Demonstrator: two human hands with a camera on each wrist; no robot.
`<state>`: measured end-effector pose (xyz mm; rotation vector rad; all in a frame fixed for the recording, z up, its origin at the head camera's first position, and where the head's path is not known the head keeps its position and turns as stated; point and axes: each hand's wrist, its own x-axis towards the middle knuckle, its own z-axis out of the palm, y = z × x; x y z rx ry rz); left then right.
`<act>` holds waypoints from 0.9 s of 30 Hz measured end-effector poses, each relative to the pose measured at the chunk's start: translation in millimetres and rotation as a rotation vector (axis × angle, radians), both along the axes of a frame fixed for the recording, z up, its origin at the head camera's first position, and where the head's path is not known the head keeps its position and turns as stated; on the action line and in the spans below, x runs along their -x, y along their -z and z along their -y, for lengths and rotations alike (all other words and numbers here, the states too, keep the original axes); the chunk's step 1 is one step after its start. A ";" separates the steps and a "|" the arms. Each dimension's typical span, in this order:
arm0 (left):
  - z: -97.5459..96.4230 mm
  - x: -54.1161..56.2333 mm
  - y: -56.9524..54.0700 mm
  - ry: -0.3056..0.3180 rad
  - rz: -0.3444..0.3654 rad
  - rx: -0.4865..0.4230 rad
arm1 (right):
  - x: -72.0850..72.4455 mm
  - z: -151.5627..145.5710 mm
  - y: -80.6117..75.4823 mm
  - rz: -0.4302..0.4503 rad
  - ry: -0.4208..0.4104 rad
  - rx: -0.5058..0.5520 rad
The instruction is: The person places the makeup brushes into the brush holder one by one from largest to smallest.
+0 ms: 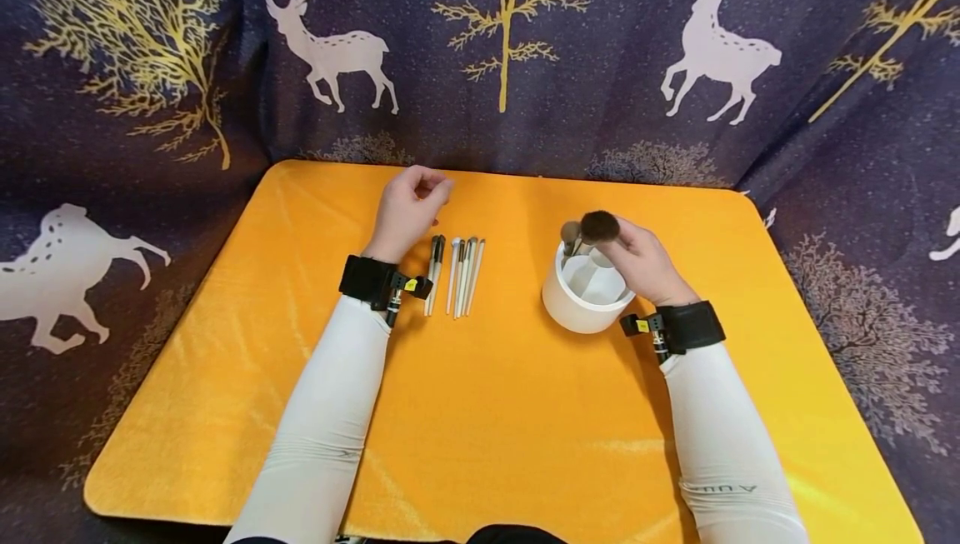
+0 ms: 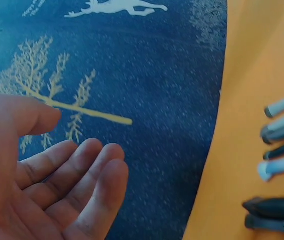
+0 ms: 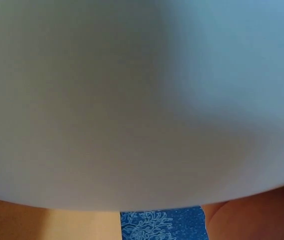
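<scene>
My right hand is over the right rim of a white round cup, its thumb at the neck of a large makeup brush with a dark fluffy head. The hand pinches this brush, whose pale handle slants into the cup; the other fingers are mostly hidden. Another brush with a brown head stands at the cup's left side. The cup's wall fills most of the right wrist view. My left hand, loosely curled, holds nothing above the back of the table, just beyond several slim brushes.
The slim brushes lie side by side in two groups, heads away from me, on an orange cloth-covered table. A dark curtain with deer and trees hangs along the table's back edge and sides.
</scene>
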<state>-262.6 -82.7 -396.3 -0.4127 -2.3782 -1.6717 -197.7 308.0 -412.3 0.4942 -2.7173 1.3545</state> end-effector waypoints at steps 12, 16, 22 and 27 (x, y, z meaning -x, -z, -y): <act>15.2 9.3 21.0 -0.026 0.121 0.259 | 2.0 -0.8 1.4 0.001 0.002 0.003; 18.8 8.7 26.2 0.014 0.163 0.348 | 0.4 -0.9 0.2 0.006 0.000 0.005; 24.2 6.0 29.7 0.099 0.271 0.371 | 1.6 -0.7 0.4 -0.001 -0.016 0.007; 27.8 6.2 29.0 0.129 0.319 0.414 | 2.6 -1.7 2.6 -0.006 -0.017 0.003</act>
